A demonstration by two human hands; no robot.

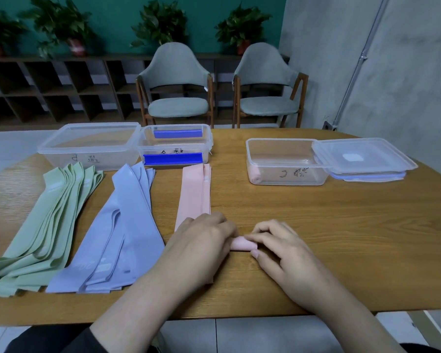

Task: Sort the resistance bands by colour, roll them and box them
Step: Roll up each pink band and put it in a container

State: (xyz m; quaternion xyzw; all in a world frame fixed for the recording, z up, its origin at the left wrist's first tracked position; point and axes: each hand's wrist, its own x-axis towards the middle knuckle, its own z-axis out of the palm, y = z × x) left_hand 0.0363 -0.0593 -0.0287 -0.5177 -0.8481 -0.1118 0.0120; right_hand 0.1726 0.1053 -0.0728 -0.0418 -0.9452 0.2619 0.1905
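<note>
A rolled pink band (242,243) lies on the wooden table (316,225) near its front edge, pinched between my left hand (201,240) and my right hand (278,248). Flat pink bands (194,192) stretch away from my left hand toward the boxes. Left of them lie a pile of blue bands (127,225) and a pile of green bands (51,225). One pink roll (255,175) sits in the left end of the open clear box (285,161) at the right.
Two more clear boxes stand at the back: a large one (89,146) on the left and a smaller one (176,146) with blue clips. A stack of lids (362,159) rests beside the right box. Two chairs (176,85) stand behind the table.
</note>
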